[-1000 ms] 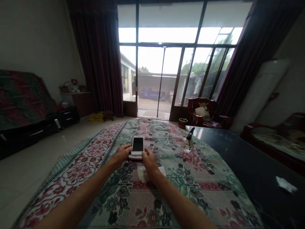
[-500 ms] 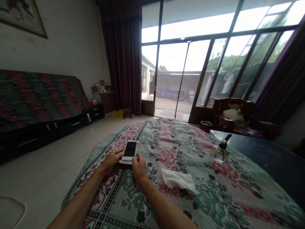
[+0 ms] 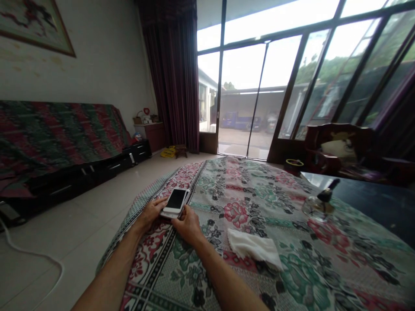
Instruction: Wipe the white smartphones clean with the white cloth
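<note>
A white smartphone [image 3: 176, 201] with a dark screen lies on top of a second pale, phone-like slab [image 3: 170, 215], whose near edge sticks out from under it. My left hand [image 3: 152, 213] grips the left side of the stack, its fingers against the edge. On the near right corner, my right hand [image 3: 188, 223] pinches with its thumb; its other fingers are partly hidden. Both hands rest low over the patterned tablecloth [image 3: 201, 242]. To the right of them lies a folded white cloth [image 3: 254, 248].
A clear glass bottle with a black spray top [image 3: 319, 205] stands on the right, near a dark glossy surface [image 3: 372, 201]. Beyond are a wooden armchair [image 3: 339, 147] and glass doors [image 3: 243, 108]. A white cable [image 3: 39, 255] lies on the floor at left.
The view has swung slightly left, so the cloth and bottle sit farther right. My right hand has shifted from the phone's right side to its near corner; the phones are tilted a little more.
</note>
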`<state>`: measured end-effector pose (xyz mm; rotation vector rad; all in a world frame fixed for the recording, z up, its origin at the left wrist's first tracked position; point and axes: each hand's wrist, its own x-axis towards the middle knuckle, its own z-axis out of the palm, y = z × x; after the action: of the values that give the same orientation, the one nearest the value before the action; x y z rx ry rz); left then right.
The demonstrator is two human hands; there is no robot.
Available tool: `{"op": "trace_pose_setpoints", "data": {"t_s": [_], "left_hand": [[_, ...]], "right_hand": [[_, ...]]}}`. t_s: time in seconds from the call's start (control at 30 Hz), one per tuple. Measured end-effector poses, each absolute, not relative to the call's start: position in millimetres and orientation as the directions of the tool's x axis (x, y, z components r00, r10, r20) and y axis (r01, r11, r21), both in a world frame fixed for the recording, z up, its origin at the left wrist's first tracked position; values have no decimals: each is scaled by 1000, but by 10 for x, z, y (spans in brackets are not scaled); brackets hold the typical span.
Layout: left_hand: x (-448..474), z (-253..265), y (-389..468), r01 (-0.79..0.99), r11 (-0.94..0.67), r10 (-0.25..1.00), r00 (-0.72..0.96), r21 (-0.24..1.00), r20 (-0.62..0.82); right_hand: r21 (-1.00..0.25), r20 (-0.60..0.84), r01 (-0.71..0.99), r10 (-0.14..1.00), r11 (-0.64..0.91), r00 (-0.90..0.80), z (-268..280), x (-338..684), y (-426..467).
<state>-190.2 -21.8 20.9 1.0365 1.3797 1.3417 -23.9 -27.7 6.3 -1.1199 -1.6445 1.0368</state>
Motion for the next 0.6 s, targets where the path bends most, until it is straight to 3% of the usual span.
{"op": "trace_pose_setpoints", "data": {"t_s": [0.17, 0.37, 0.6], "left_hand": [[-1901, 151, -222, 133, 27, 940, -341, 991, 20], [-1898, 88, -186, 239, 29, 894, -441, 971, 81], [-1812, 62, -164, 569, 17, 838, -457, 822, 299]], "right_hand": [[-918, 247, 258, 942, 303, -227, -30, -216, -261], [-795, 370, 441, 909, 416, -189, -98, -272, -338], [-666, 435, 592, 881, 454, -187, -7, -221, -453]]}}
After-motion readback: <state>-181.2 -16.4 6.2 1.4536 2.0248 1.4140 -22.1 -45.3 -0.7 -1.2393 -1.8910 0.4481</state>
